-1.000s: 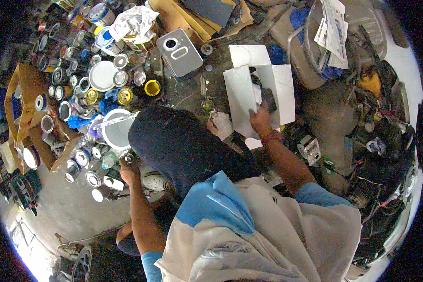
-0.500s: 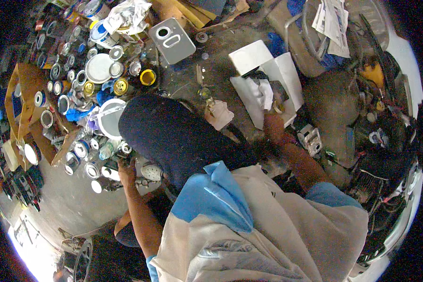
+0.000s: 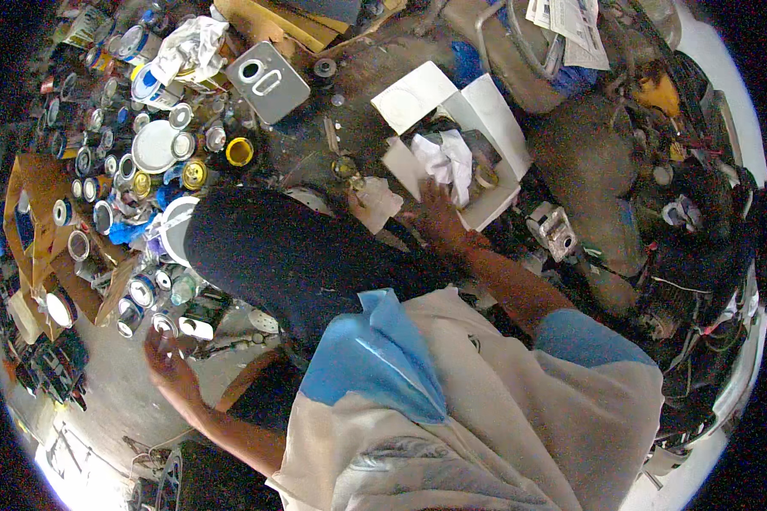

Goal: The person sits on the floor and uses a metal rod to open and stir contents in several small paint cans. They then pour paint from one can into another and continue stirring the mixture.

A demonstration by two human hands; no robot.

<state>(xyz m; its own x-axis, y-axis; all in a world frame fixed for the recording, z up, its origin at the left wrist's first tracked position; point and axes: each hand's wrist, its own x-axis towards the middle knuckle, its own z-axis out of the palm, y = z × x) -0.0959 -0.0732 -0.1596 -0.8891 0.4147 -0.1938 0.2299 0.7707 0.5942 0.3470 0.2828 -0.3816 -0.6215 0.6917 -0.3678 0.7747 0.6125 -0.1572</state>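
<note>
Here we are: our right hand [image 3: 437, 217], fingers spread, is at the near side of the open white box [image 3: 501, 126], crumpled white paper [image 3: 446, 166] lying inside. Our left hand [image 3: 174, 368] is right by a can [image 3: 164, 323]; whether its fingers grip anything, we can't tell.

Your shirt [image 3: 520, 400] is off-white with a blue front panel [image 3: 375, 358] and a blue sleeve [image 3: 592, 341]; your trouser leg [image 3: 273, 247] is near-black. You face a white box [image 3: 413, 96], a white crumpled sheet [image 3: 446, 162], a grey rectangular can [image 3: 279, 97], a yellow-rimmed tin [image 3: 239, 152] and a brown carton [image 3: 115, 291].
</note>
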